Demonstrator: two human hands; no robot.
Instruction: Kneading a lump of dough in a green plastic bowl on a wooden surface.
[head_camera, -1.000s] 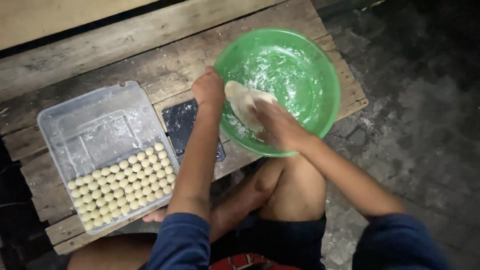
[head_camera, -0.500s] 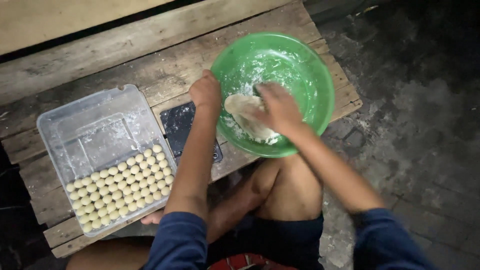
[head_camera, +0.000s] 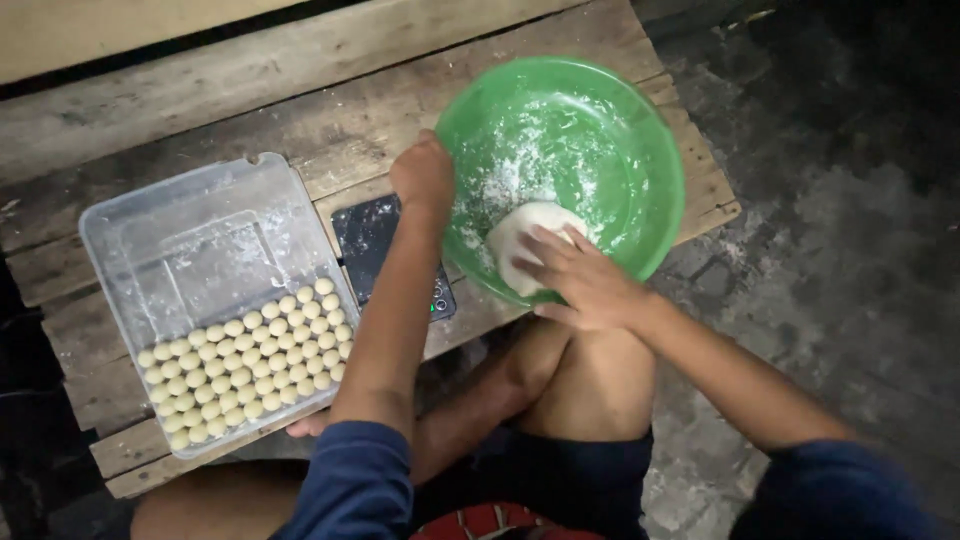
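Resting on weathered planks (head_camera: 250, 90) above dark concrete, right grip (head_camera: 585, 280) presses dough (head_camera: 520, 235); left grip (head_camera: 422, 175) clasps bowl (head_camera: 640, 150).

Light is dim and warm, falling from above onto the bench (head_camera: 250, 90) and green bowl (head_camera: 640, 130), which shows soft glare on its floured inside. The floor at right and the left edge sink into dark shadow. Sleeves at the bottom are blurred; slight grain throughout.

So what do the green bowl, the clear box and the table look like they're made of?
Green bowl: probably plastic, glossy and slightly translucent, dusted with flour. Clear box: see-through plastic, cloudy with scuffs. Table: rough, weathered wooden planks with visible grain.
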